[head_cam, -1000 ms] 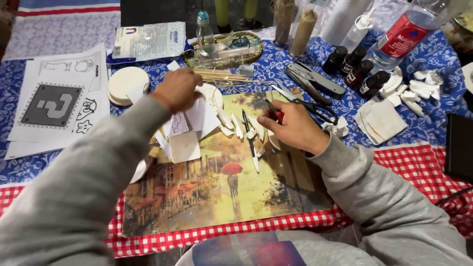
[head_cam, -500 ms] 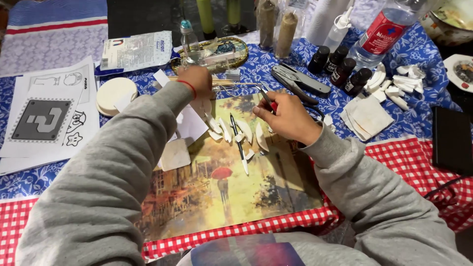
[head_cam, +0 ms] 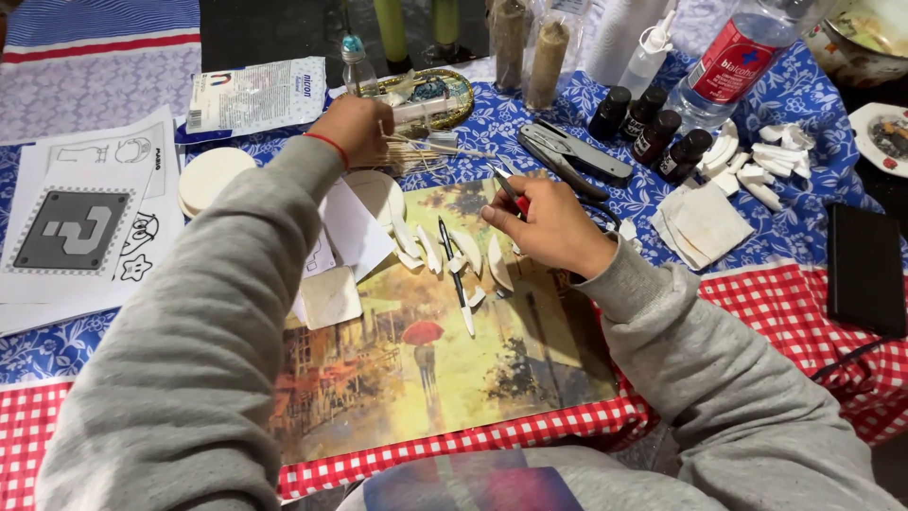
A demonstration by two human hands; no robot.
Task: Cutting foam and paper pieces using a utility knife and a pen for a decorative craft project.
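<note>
My left hand (head_cam: 355,128) reaches far over the table, and its fingers are curled on a bundle of thin wooden sticks (head_cam: 430,154) next to a gold oval tray (head_cam: 452,87). My right hand (head_cam: 547,225) rests on a painted picture board (head_cam: 426,378) and grips a small red-handled cutting tool (head_cam: 514,195). Several white cut pieces (head_cam: 459,248) and a black pen-like tool (head_cam: 452,270) lie on the board between my hands. White card shapes (head_cam: 350,232) sit under my left forearm.
Printed sheets (head_cam: 80,227) and round white discs (head_cam: 213,175) lie at the left. A grey folding tool (head_cam: 577,156), dark small bottles (head_cam: 653,128), white scraps (head_cam: 757,161), folded tissue (head_cam: 700,222), a black phone (head_cam: 865,270) and a water bottle (head_cam: 747,47) fill the right.
My left hand has moved farther away, from the card shapes up to the wooden sticks by the gold tray. My right hand has stayed on the board with the red-handled tool.
</note>
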